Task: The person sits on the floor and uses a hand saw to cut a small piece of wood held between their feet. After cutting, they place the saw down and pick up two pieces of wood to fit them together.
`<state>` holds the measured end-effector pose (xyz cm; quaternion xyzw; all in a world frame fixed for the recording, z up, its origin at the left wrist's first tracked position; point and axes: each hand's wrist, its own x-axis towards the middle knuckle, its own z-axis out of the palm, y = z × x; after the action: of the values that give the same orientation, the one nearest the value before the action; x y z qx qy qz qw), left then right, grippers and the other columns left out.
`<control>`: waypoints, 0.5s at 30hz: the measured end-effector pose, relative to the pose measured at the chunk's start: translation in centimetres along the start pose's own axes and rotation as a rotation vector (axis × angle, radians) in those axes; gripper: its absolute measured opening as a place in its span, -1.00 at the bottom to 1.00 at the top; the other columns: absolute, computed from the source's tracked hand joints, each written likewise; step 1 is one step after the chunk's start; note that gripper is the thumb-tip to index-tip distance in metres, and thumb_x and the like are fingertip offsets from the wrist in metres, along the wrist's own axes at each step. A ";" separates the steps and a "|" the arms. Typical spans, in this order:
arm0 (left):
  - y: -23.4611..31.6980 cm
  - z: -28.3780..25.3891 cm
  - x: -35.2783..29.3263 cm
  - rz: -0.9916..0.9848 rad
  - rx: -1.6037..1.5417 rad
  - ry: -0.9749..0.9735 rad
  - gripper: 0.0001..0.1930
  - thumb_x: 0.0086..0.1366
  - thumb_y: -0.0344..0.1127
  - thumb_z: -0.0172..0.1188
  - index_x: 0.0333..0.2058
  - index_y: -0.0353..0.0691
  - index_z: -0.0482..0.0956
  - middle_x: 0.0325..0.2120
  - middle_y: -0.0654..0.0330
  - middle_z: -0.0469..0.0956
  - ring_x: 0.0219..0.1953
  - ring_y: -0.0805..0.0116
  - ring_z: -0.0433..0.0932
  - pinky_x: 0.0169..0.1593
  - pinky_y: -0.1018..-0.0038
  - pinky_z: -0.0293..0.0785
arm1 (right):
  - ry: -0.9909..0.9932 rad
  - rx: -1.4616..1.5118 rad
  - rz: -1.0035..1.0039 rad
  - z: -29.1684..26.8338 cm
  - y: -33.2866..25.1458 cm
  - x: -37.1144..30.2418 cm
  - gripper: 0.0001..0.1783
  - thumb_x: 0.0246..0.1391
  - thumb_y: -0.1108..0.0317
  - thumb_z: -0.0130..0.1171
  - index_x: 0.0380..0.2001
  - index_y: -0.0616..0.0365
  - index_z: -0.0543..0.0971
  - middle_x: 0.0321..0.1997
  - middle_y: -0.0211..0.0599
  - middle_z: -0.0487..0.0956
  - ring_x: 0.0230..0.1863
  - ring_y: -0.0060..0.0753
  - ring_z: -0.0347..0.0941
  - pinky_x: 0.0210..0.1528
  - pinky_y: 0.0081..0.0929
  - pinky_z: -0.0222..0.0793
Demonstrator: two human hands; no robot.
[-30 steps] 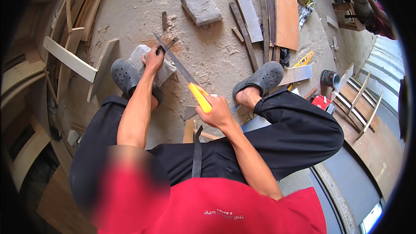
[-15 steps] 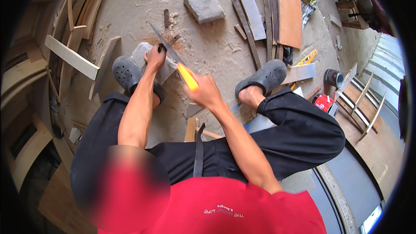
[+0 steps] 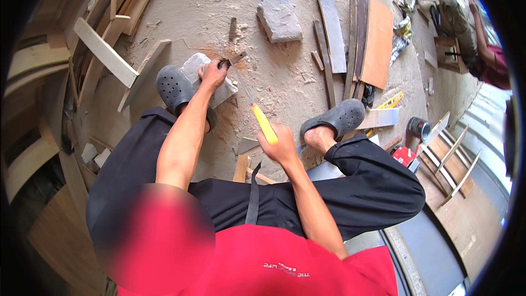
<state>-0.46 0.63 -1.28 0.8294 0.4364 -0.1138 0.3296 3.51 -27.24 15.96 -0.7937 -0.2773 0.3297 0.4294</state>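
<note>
My left hand [image 3: 212, 75] is closed round a short dark strip of wood [image 3: 238, 58], pressing it on a pale stone block [image 3: 223, 95] beside my left foot. The strip's end juts out past the block to the right. My right hand [image 3: 279, 143] grips the yellow handle [image 3: 264, 124] of a hand saw, lower and to the right. Its narrow grey blade [image 3: 245, 89] points up and left toward the strip; whether it touches the wood I cannot tell. Reddish-brown dust lies on the floor near the strip.
A larger stone block [image 3: 279, 17] and a dark wood offcut [image 3: 232, 28] lie ahead. Several boards [image 3: 331, 33] stretch along the right, near a yellow level [image 3: 391, 100] and a can [image 3: 418, 129]. Curved wooden pieces [image 3: 104, 52] stand at left. Another person [image 3: 493, 63] sits far right.
My right hand has drawn the saw back toward me, so its blade no longer crosses the strip. My left hand keeps its grip on the block. The whole view has shifted a little.
</note>
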 end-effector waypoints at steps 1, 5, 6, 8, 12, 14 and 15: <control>0.2 -0.1 -0.2 0.008 0.005 0.000 -0.59 0.26 0.11 -0.01 -0.09 0.06 0.62 -0.12 0.13 0.59 0.06 0.15 0.43 0.31 0.01 -0.23 | 0.014 0.040 0.022 -0.5 -0.3 -1.6 -0.81 -0.12 0.35 0.19 -0.61 0.28 0.50 -0.65 0.04 0.48 -0.59 0.10 0.45 -0.52 -0.17 0.33; 0.9 -1.1 1.0 -0.001 0.010 0.094 -0.55 0.26 0.12 0.00 -0.04 0.02 0.59 -0.13 0.08 0.61 0.03 0.07 0.49 0.23 0.06 -0.04 | -0.077 -0.051 0.021 -0.4 -0.8 -2.0 -0.85 -0.12 0.34 0.17 -0.53 0.22 0.56 -0.61 0.02 0.51 -0.57 0.09 0.48 -0.50 -0.19 0.38; 0.6 -1.2 0.7 -0.026 -0.010 0.079 -0.55 0.26 0.12 -0.01 -0.03 0.02 0.58 -0.12 0.08 0.60 0.05 0.07 0.47 0.21 0.08 -0.02 | -0.039 -0.053 0.003 -0.4 -0.5 -1.8 -0.84 -0.10 0.34 0.18 -0.53 0.23 0.56 -0.62 -0.01 0.51 -0.59 0.02 0.49 -0.50 -0.23 0.38; 2.1 -2.1 -0.1 -0.032 0.013 0.022 -0.55 0.28 0.11 -0.03 0.00 0.01 0.55 -0.06 0.06 0.56 0.09 0.09 0.42 0.20 0.07 -0.05 | 0.003 -0.027 0.044 -1.1 -0.3 -1.8 -0.83 -0.09 0.34 0.18 -0.54 0.25 0.55 -0.63 -0.03 0.51 -0.61 -0.04 0.48 -0.51 -0.26 0.37; 2.8 -2.7 -1.5 -0.066 0.068 -0.042 -0.50 0.31 0.10 -0.07 0.07 -0.10 0.46 0.08 0.03 0.44 0.25 0.11 0.24 0.33 -0.05 -0.33 | 0.003 -0.002 0.087 -2.4 -1.5 -2.2 -0.81 -0.06 0.35 0.17 -0.56 0.28 0.52 -0.68 -0.09 0.47 -0.67 -0.26 0.41 -0.53 -0.34 0.32; 1.6 -1.3 -1.5 0.000 0.117 0.104 -0.46 0.33 0.09 -0.08 0.09 -0.18 0.41 0.14 0.04 0.39 0.34 0.13 0.08 0.36 -0.06 -0.47 | 0.002 -0.031 0.109 -2.6 -2.8 -2.1 -0.80 -0.04 0.35 0.15 -0.57 0.30 0.50 -0.71 -0.11 0.44 -0.69 -0.36 0.37 -0.54 -0.36 0.29; 1.7 -1.1 -1.8 0.039 0.145 0.169 -0.44 0.33 0.09 -0.09 0.10 -0.23 0.39 0.16 0.05 0.36 0.38 0.14 0.01 0.37 -0.06 -0.54 | 0.006 -0.042 0.121 -2.6 -3.6 -2.2 -0.80 -0.04 0.35 0.15 -0.57 0.30 0.50 -0.71 -0.11 0.43 -0.69 -0.36 0.36 -0.55 -0.35 0.28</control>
<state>-0.25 -0.54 1.17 0.8661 0.4370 -0.0681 0.2330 3.55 -28.40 20.76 -0.8189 -0.2344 0.3468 0.3928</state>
